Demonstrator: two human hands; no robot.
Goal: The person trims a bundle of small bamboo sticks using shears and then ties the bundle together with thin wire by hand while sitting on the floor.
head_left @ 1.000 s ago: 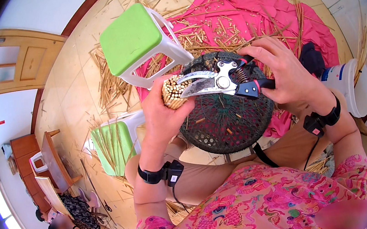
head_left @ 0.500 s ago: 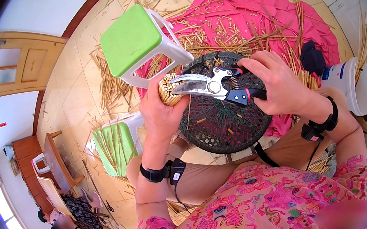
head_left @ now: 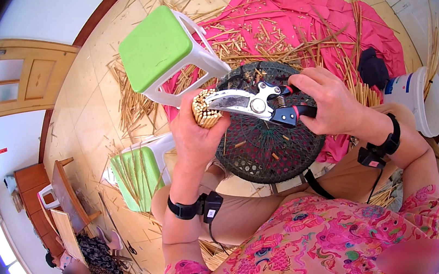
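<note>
My left hand (head_left: 196, 126) is wrapped round a tight bundle of straw stalks (head_left: 207, 109), whose cut ends face up. In my right hand (head_left: 327, 99) are pruning shears (head_left: 257, 105) with black and red handles, a silver body and a spring between the handles. Their curved blades lie nearly together, with the tips against the right side of the bundle's end. Whether a stalk is between the blades is too small to tell. Below both hands stands a round black mesh-topped stand (head_left: 271, 152), with a few short cut pieces lying on it.
A green-topped white stool (head_left: 156, 49) stands ahead left; a second green stool (head_left: 139, 174) bears loose stalks. Stalks and cuttings litter a pink cloth (head_left: 290, 2) and the tiles. A white bucket (head_left: 412, 102) stands right. Another person (head_left: 89, 262) sits far left.
The shear blades have closed from a visible gap to nearly together, and the handles have drawn slightly closer. The bundle has shifted a little to the right.
</note>
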